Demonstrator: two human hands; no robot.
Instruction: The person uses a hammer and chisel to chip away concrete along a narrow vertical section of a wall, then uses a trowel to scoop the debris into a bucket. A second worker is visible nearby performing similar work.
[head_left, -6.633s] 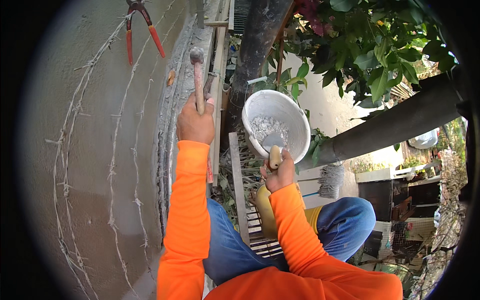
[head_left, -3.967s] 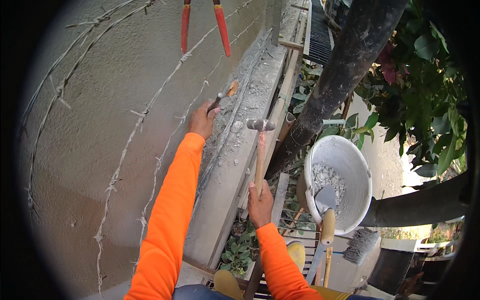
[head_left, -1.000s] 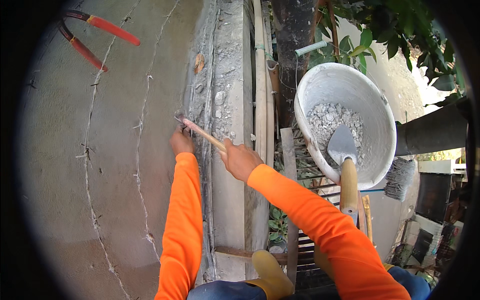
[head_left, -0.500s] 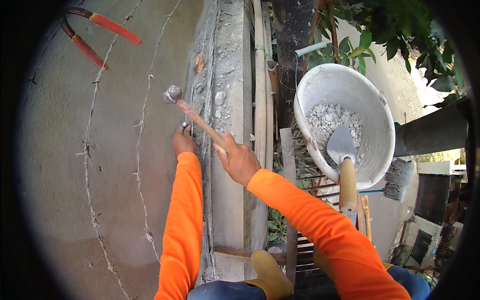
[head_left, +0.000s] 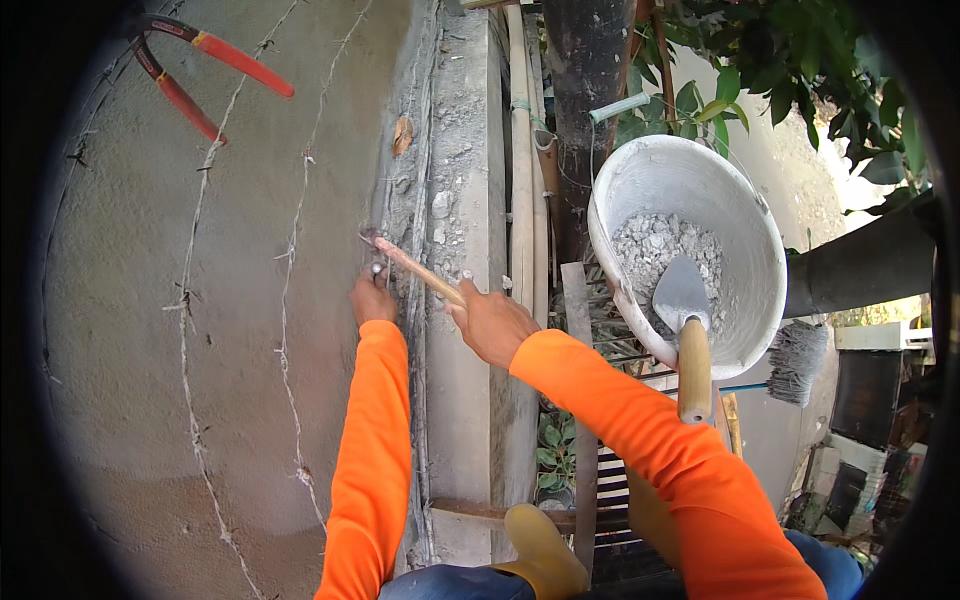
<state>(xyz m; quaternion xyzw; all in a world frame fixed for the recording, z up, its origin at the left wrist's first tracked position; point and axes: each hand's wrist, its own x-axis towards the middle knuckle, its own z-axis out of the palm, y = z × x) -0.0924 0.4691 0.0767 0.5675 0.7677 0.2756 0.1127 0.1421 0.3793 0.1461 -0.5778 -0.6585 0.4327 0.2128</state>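
My left hand (head_left: pixel 373 299) is closed low against the grey wall, around what appears to be a chisel (head_left: pixel 377 268); only its round metal end shows above my fingers. My right hand (head_left: pixel 496 325) grips the wooden handle of a hammer (head_left: pixel 428 272). The hammer's head is blurred and lies right by the chisel's end, where I cannot make out whether they touch. Beneath both hands runs a concrete ledge (head_left: pixel 458 400), strewn with grey rubble (head_left: pixel 441 205) and a brown dry leaf (head_left: pixel 402 136).
A whitish bucket (head_left: pixel 755 260) of broken mortar stands to the right, with a trowel (head_left: pixel 694 370) across its rim. Barbed wire (head_left: pixel 186 330) runs along the wall; red-handled pliers (head_left: pixel 240 65) hang at upper left. A brush (head_left: pixel 797 365) lies beyond the bucket. My yellow boot (head_left: pixel 540 550) is below.
The hammer's head has come down from raised to beside the chisel's end. My right hand has shifted slightly right and down; my left still holds the chisel at the wall.
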